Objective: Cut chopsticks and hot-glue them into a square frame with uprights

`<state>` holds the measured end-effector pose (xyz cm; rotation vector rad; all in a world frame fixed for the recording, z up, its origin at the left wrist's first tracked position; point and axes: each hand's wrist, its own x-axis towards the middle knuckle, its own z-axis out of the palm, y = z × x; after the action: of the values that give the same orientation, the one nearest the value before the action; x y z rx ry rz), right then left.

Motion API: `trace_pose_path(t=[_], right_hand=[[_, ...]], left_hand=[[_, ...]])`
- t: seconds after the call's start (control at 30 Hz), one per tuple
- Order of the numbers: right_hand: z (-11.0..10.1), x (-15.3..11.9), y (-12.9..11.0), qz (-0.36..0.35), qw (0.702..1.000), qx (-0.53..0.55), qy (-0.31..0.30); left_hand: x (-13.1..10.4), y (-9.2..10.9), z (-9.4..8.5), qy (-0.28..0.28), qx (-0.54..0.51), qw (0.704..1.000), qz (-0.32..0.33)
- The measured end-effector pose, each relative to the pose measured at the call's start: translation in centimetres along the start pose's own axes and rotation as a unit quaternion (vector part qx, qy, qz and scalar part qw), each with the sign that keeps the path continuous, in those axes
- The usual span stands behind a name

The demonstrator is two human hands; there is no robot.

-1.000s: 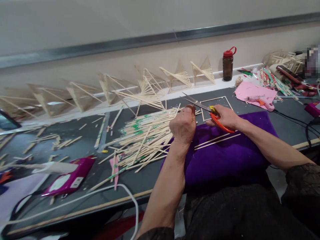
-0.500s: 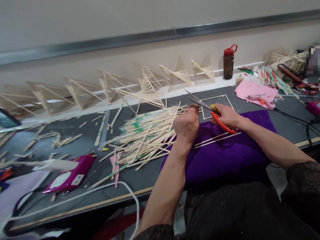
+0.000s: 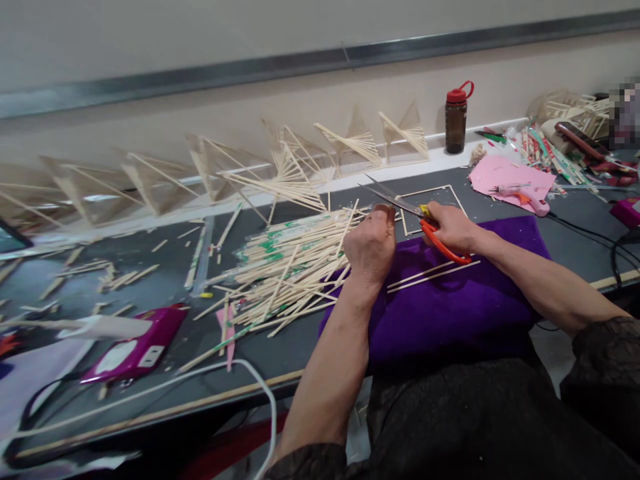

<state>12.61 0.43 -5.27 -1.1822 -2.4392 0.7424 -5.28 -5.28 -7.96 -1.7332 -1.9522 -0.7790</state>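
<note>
Scissors with orange-red handles [image 3: 440, 244] are held in my right hand [image 3: 453, 227], their blades parted and pointing up and left past my other hand. My left hand [image 3: 371, 245] is closed just beside the blades; what its fingers grip is hidden. Below both hands lies a purple cloth [image 3: 425, 327], with two thin sticks [image 3: 435, 275] side by side on it. A square stick frame [image 3: 454, 193] lies on the dark table behind my right hand. Left of my left hand spreads a heap of pale sticks [image 3: 285, 273], partly in clear wrapping.
Twisted stick models [image 3: 345, 143] line the wall. A brown bottle with red lid [image 3: 455, 123] stands behind. Pink sheet [image 3: 510, 177] and glue gun [image 3: 535, 202] lie at right; a magenta packet [image 3: 140, 347], a white cable [image 3: 270, 393] and stick scraps [image 3: 125, 277] at left.
The view has shifted slightly. Both hands and the scissors hold nearly the same position over the cloth; little else differs.
</note>
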Motion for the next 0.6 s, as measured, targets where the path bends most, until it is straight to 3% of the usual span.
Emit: trace_pose_path(t=[0.2,0.4,0.6], right_hand=[[0.2,0.3,0.3,0.002,1.000,-0.010,0.007],[0.2,0.6,0.9,0.010,1.000,-0.017,0.009],[-0.2,0.9,1.1,0.037,0.999,-0.027,0.001]], left_hand=[[-0.1,0.1,-0.2,-0.003,-0.037,0.999,-0.007],[0.2,0.0,-0.7,-0.024,-0.146,0.988,-0.034],[0.6,-0.7,-2.0,0.044,-0.113,0.992,-0.043]])
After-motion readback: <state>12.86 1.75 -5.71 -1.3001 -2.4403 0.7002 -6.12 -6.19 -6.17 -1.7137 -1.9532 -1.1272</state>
